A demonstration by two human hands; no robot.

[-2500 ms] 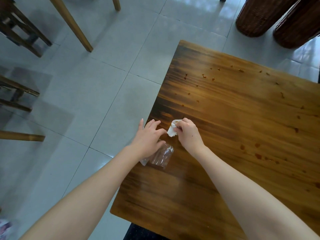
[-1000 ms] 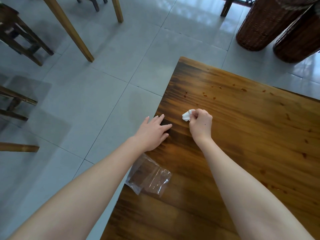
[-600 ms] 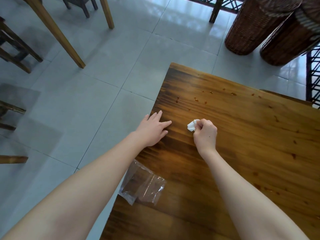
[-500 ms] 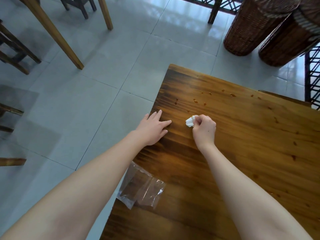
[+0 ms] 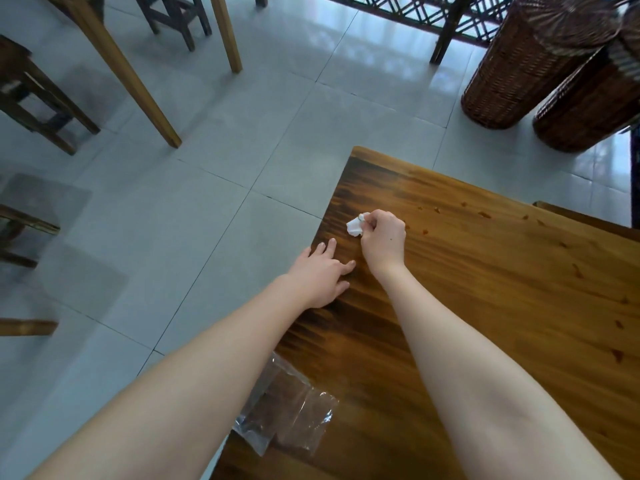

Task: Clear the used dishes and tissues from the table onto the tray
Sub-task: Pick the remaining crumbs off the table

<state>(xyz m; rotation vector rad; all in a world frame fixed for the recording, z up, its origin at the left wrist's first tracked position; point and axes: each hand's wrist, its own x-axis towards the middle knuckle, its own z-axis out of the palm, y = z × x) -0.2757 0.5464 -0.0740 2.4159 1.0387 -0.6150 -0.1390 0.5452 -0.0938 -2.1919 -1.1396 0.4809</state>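
The crumpled white tissue point(image 5: 355, 227) is a small wad with no clear long axis. It sticks out leftward from the right hand point(image 5: 383, 239), whose grip is pinched narrow around it, low over the counter point(image 5: 502, 306) near its far left corner. Just beside it, the left hand point(image 5: 320, 277) lies flat at the counter's edge, fingers straight. A clear plastic bag point(image 5: 291, 417) overhangs the near left edge.

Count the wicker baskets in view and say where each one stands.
2. One wicker basket stands on the floor beyond the table; the second basket is to its right, cut by the frame's edge. Others may be out of view.
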